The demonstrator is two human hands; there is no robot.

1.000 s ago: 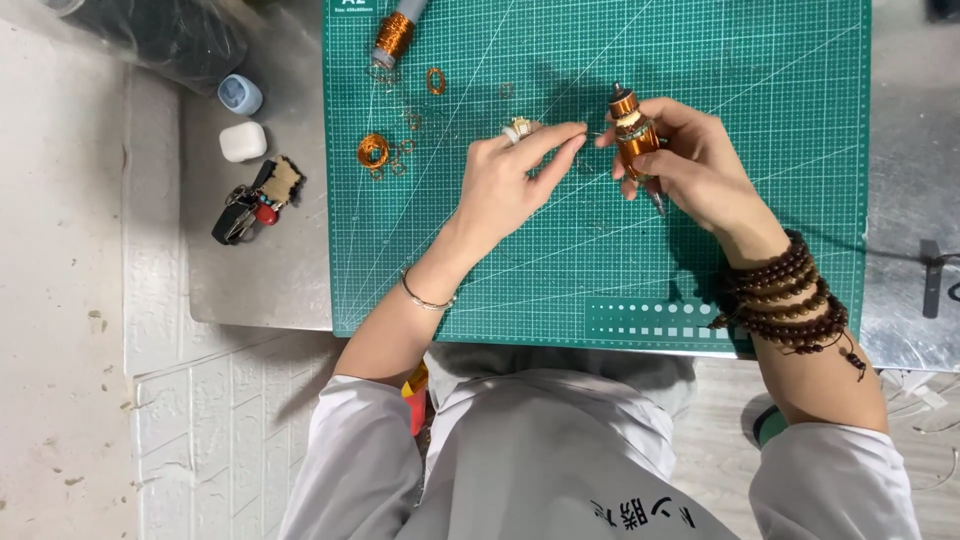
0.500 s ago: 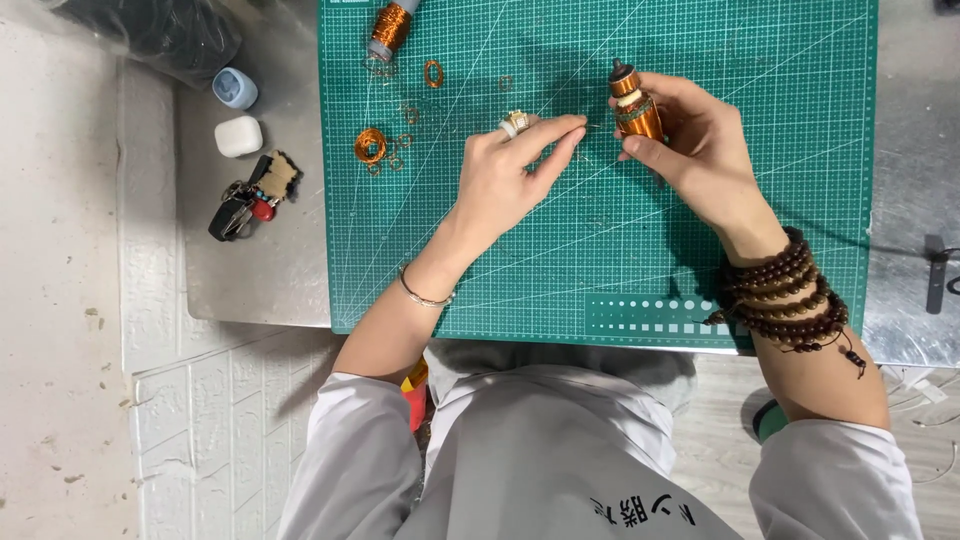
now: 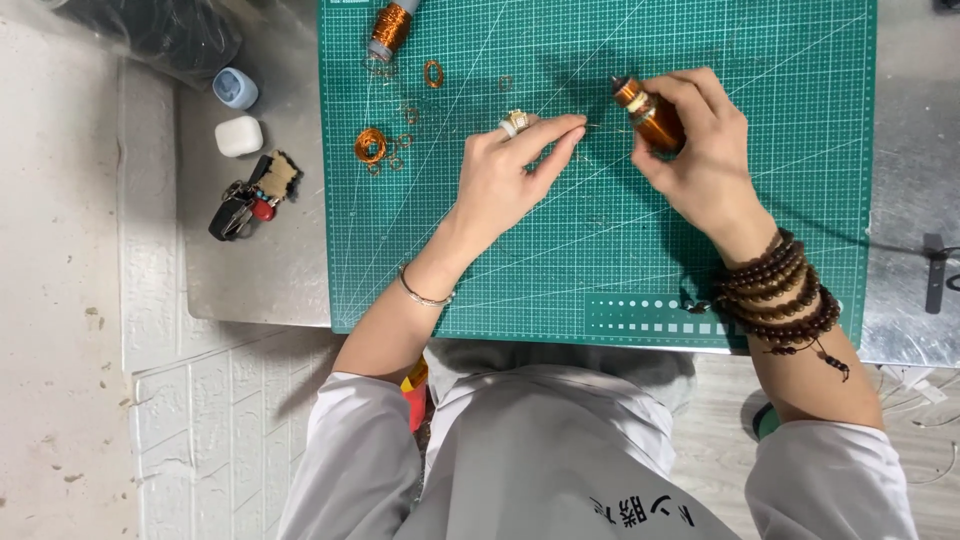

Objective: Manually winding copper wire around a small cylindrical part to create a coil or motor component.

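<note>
One copper spool (image 3: 650, 112) sits gripped in the right hand (image 3: 700, 150) over the green mat (image 3: 600, 270). The left hand (image 3: 510, 170) pinches shut on a thin wire (image 3: 600, 127) drawn from it, a short length out so far. Finished, it seems: one wire coil (image 3: 370, 146) and a few small rings (image 3: 433, 73). A second spool (image 3: 390, 28) lies at the mat's top; the tabletop (image 3: 260, 270) carries two small cases and one key bunch (image 3: 250, 200).
</note>
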